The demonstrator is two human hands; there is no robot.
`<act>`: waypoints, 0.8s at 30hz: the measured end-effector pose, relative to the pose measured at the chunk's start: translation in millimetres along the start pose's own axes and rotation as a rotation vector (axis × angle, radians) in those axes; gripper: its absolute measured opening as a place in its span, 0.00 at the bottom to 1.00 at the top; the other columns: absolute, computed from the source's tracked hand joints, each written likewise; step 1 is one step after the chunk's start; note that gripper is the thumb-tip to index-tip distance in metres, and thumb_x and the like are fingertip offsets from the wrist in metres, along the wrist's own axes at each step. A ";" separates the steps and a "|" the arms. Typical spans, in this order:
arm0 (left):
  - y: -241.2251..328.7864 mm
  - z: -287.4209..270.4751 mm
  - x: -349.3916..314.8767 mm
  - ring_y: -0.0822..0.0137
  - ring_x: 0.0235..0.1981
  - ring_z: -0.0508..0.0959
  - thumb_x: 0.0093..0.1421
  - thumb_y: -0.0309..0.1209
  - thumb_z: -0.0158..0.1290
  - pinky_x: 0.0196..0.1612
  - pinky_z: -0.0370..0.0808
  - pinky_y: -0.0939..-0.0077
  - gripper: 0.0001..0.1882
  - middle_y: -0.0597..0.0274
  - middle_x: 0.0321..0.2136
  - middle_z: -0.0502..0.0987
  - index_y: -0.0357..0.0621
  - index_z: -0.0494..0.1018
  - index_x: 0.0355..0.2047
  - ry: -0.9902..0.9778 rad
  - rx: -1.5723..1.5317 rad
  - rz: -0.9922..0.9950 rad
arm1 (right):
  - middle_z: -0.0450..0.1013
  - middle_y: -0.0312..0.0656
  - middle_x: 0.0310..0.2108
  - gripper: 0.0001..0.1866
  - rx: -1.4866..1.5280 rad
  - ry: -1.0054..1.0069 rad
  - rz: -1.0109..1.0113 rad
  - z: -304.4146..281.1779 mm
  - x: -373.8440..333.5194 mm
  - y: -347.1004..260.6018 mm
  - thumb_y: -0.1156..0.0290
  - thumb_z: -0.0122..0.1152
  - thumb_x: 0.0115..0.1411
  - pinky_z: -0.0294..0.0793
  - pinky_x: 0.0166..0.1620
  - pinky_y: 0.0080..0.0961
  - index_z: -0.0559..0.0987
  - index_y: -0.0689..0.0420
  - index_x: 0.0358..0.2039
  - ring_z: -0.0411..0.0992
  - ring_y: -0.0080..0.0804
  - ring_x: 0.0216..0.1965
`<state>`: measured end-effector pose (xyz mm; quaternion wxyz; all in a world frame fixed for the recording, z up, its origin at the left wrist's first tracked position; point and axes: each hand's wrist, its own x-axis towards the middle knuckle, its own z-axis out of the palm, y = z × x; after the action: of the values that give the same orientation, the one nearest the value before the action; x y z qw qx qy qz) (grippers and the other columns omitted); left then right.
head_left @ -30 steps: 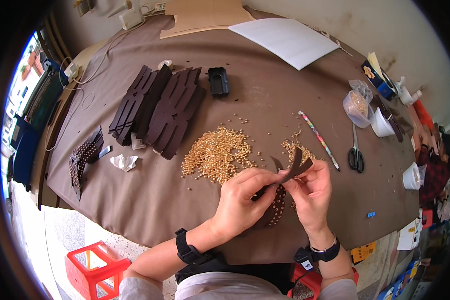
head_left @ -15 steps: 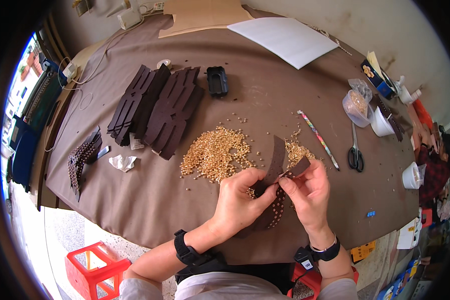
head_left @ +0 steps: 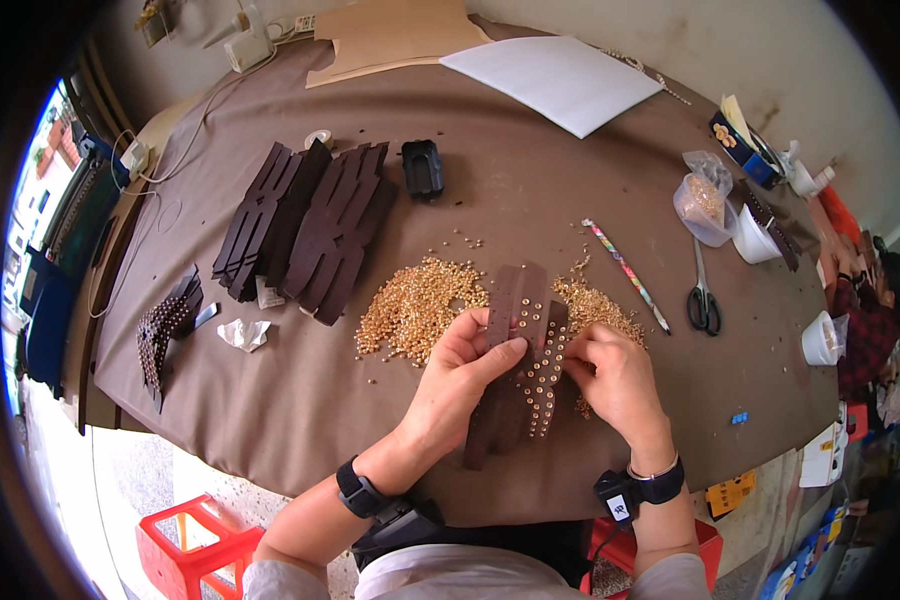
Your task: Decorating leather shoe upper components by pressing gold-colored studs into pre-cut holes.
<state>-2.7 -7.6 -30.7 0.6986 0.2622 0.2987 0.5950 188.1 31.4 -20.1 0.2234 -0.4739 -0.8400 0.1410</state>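
Note:
A dark brown slotted strip piece (head_left: 512, 400), studded with rows of small gold studs along its right part, is upright in my left hand (head_left: 452, 372). The thumb of that hand lies across its front, fingers behind. My right hand (head_left: 615, 378) is at the piece's right edge, fingertips pinched together; whatever they hold is hidden. Behind the hands lies a large heap of gold beads or studs (head_left: 420, 305). A smaller heap of the same gold bits (head_left: 598, 305) spreads just behind my right hand.
Stacked brown cut pieces (head_left: 335, 235) lie left of a black tray (head_left: 422, 170). A studded piece (head_left: 165, 335) and crumpled paper (head_left: 243, 335) sit further left. To the right are a patterned pencil (head_left: 625, 275), scissors (head_left: 704, 300) and a tub of beads (head_left: 703, 210). A white board (head_left: 565, 85) lies behind.
The brown piece has turned and spread so that its studded face shows. My right hand has let go of the folded strip end and drawn slightly down to the piece's right edge.

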 end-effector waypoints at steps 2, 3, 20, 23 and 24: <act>-1.9 -0.7 0.6 0.73 0.39 0.77 0.58 0.21 0.52 0.46 0.74 0.77 0.12 0.61 0.38 0.77 0.40 0.68 0.43 0.006 0.042 0.000 | 0.71 0.40 0.27 0.03 0.008 -0.012 -0.016 -2.6 1.7 -4.9 0.75 0.63 0.49 0.72 0.35 0.33 0.80 0.58 0.25 0.72 0.39 0.33; -2.8 -1.2 0.9 0.73 0.39 0.77 0.57 0.21 0.53 0.46 0.74 0.77 0.13 0.62 0.38 0.77 0.40 0.68 0.43 0.012 0.082 0.000 | 0.71 0.40 0.27 0.02 0.015 -0.025 -0.032 -3.4 2.3 -6.8 0.75 0.63 0.49 0.72 0.35 0.33 0.79 0.59 0.25 0.72 0.38 0.33; -0.5 7.1 -3.9 0.80 0.33 0.74 0.56 0.24 0.57 0.38 0.72 0.84 0.11 0.68 0.34 0.76 0.40 0.73 0.41 0.011 0.171 -0.060 | 0.69 0.34 0.28 0.04 0.717 0.228 -0.011 -0.6 4.4 -23.6 0.81 0.64 0.50 0.67 0.28 0.13 0.78 0.61 0.27 0.66 0.16 0.24; -1.4 5.9 -3.9 0.81 0.32 0.73 0.57 0.24 0.57 0.37 0.71 0.84 0.10 0.69 0.33 0.76 0.40 0.73 0.39 0.006 0.188 -0.073 | 0.69 0.34 0.28 0.04 0.676 0.218 -0.067 0.2 3.9 -19.2 0.81 0.64 0.50 0.68 0.28 0.14 0.78 0.61 0.27 0.67 0.16 0.24; -1.6 5.3 -4.2 0.81 0.32 0.72 0.57 0.24 0.57 0.36 0.71 0.85 0.09 0.70 0.32 0.75 0.41 0.73 0.39 0.006 0.195 -0.085 | 0.69 0.34 0.28 0.04 0.677 0.216 -0.067 0.0 3.6 -20.2 0.81 0.64 0.50 0.68 0.28 0.14 0.78 0.61 0.27 0.67 0.16 0.24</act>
<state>1.7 -12.1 -27.8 0.6933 0.3142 0.3682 0.5339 171.6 24.2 -10.1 0.4597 -0.3574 -0.7323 0.3531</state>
